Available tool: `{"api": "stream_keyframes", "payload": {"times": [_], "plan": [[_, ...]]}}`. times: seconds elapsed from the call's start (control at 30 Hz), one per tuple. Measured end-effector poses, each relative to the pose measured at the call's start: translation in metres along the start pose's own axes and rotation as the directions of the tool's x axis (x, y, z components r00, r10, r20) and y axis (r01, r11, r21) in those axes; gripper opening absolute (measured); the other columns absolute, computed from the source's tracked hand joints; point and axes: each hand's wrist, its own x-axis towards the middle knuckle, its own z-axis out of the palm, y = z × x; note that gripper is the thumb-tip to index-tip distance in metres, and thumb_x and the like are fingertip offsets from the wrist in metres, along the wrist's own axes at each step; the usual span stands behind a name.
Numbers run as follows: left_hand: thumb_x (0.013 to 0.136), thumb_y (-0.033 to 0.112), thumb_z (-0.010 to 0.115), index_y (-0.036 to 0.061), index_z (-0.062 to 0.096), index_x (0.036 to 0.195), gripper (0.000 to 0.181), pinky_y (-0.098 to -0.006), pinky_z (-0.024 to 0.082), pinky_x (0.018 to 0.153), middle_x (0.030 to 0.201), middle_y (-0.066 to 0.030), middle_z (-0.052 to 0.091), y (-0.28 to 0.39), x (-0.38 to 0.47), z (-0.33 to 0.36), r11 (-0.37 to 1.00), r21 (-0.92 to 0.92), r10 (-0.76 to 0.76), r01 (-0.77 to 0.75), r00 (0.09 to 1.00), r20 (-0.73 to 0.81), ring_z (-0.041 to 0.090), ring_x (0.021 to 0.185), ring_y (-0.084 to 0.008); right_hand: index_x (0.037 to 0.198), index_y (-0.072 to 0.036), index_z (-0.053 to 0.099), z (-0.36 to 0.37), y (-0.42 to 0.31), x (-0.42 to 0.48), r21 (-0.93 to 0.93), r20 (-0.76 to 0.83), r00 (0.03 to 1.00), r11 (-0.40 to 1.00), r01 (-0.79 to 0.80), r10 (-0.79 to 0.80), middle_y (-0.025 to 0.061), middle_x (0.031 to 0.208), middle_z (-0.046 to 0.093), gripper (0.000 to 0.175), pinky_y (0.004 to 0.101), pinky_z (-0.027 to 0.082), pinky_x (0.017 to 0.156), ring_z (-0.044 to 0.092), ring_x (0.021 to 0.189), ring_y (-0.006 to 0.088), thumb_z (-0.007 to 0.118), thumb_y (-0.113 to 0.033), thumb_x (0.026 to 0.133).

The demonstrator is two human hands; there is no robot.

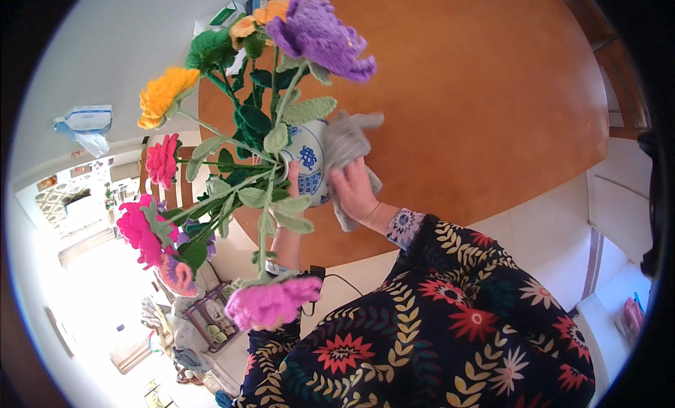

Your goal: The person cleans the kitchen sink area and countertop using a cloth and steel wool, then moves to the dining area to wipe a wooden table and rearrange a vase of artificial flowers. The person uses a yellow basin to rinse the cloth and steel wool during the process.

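A blue-and-white porcelain vase [310, 157] appears tilted above the brown wooden table, its mouth towards the left. Crocheted flowers fan out of it, among them a purple bloom [321, 38], a yellow one [166, 95] and a pink one [274, 302], on green yarn stems and leaves. My left hand [293, 180] grips the vase near its neck; only the thumb and part of the hand show past the leaves. In my right hand [356, 191] is a grey cloth [345, 141], pressed against the vase's body and slightly blurred. The cloth covers the vase's right side.
The wooden table [464, 102] spreads to the right and away from me. Boxes [228, 13] stand at its far left edge. A tissue pack [84, 120] is on the left wall. Wooden chairs [614, 65] stand at the right, and a dark cable [345, 281] hangs near my left forearm.
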Motion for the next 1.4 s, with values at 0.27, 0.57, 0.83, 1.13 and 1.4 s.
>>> {"api": "stream_keyframes", "payload": {"times": [0.27,0.57,0.83,1.13,1.4], "plan": [[0.085,0.028,0.074,0.0000,0.054,0.125,0.053,-0.0388,0.042,0.097,0.123,-0.0150,0.059,-0.033,-0.016,0.004,0.991,-0.135,0.011,-0.005,0.999,0.038,0.055,0.112,-0.0282,0.101,-0.011,0.071,0.016,-0.043,0.108,-0.563,0.619,0.775,0.760,0.325,0.127,0.0134,0.115,0.063,0.032,0.0543,0.039,0.098,0.053,0.120,0.0287,0.056,-0.034,0.083],[0.085,0.024,0.074,-0.0012,0.048,0.131,0.058,-0.0395,0.040,0.101,0.130,-0.0153,0.054,-0.057,-0.047,0.010,0.990,-0.137,-0.017,0.030,0.995,0.094,0.052,0.117,-0.0296,0.118,-0.007,0.062,0.018,0.015,0.174,-0.438,0.817,0.218,0.821,-0.365,0.533,0.0125,0.123,0.063,0.043,0.0368,0.045,0.096,0.058,0.113,0.0283,0.053,-0.037,0.090],[0.085,0.019,0.075,-0.0023,0.043,0.135,0.063,-0.0401,0.038,0.103,0.135,-0.0156,0.050,-0.040,-0.032,0.040,0.984,-0.160,0.092,-0.076,0.991,0.101,0.049,0.120,-0.0309,0.127,-0.007,0.059,-0.044,0.026,0.133,-0.091,0.717,0.329,0.550,-0.830,0.614,0.0112,0.125,0.062,0.049,0.0355,0.044,0.097,0.059,0.111,0.0233,0.046,-0.043,0.096],[0.095,0.025,0.055,0.0038,0.054,0.125,0.036,-0.0322,0.045,0.090,0.110,-0.0102,0.058,-0.010,-0.036,0.062,0.793,-0.607,0.060,0.041,0.988,0.145,0.056,0.104,-0.0226,0.133,0.001,0.049,-0.056,0.024,0.065,0.377,0.264,0.769,0.671,-0.638,0.583,0.0119,0.137,0.050,0.058,0.0320,0.036,0.105,0.047,0.123,0.0239,0.038,-0.046,0.101],[0.088,0.033,0.065,0.0053,0.055,0.127,0.048,-0.0433,0.043,0.096,0.125,-0.0123,0.058,0.005,0.076,0.108,0.960,-0.007,0.278,-0.280,0.951,0.138,0.054,0.112,-0.0297,0.115,-0.004,0.058,-0.066,0.030,0.096,-0.287,0.324,0.902,0.880,0.380,-0.284,0.0233,0.135,0.043,0.029,0.0500,0.029,0.109,0.033,0.130,0.0464,0.058,-0.014,0.088]]}}
